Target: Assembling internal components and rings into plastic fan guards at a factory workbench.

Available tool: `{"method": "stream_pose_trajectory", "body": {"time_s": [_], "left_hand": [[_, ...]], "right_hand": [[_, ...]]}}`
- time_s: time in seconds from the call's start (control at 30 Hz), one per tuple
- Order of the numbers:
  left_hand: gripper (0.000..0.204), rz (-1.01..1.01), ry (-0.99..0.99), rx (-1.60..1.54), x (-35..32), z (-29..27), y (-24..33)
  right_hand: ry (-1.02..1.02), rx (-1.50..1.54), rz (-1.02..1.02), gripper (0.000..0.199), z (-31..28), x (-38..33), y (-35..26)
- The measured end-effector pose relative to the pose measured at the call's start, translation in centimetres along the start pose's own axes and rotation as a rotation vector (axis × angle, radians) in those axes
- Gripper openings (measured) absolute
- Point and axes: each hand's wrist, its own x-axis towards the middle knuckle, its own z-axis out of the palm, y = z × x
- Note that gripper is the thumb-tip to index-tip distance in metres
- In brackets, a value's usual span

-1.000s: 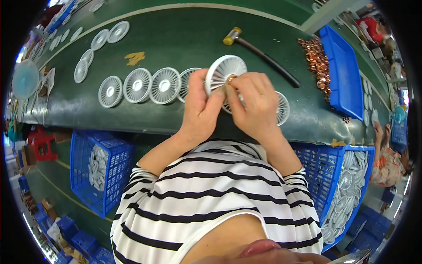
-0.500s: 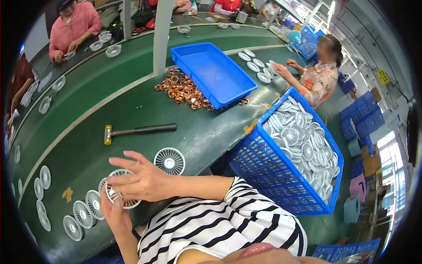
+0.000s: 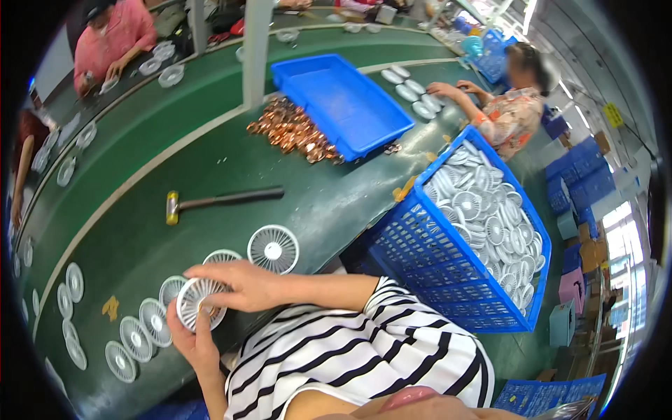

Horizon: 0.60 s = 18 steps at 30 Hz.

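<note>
Both my hands hold one round white fan grille [image 3: 198,302] just above the green table's near edge. My left hand [image 3: 192,341] grips it from below, thumb on its face. My right hand [image 3: 234,285] lies across its top, fingers spread over the rim. A small copper part shows at the grille's middle between my fingers. More white grilles [image 3: 138,330] lie in a row on the table [image 3: 126,231] to the left, and one more grille [image 3: 273,248] lies just right of my hands.
A hammer [image 3: 220,201] lies on the table beyond my hands. A heap of copper coils [image 3: 294,133] sits beside an empty blue tray [image 3: 339,101]. A blue crate [image 3: 448,280] full of white grilles stands to my right. Other people work at the far side.
My view has swung to the right, bringing the blue crate and a co-worker into sight. Both hands stay on the same grille, now low on the left.
</note>
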Motion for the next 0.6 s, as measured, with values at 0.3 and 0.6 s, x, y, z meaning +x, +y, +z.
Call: {"method": "stream_pose_trajectory", "body": {"time_s": [0.3, 0.6], "left_hand": [[0.043, 0.350, 0.177, 0.561, -0.8, -3.9, 0.6], [0.031, 0.278, 1.083, 1.081, -0.1, -22.9, 2.5]], "right_hand": [[0.017, -0.281, -0.085, 0.049, 0.3, 1.4, -0.4], [0.275, -0.965, 0.134, 0.042, -9.6, 2.8, 6.1]]}}
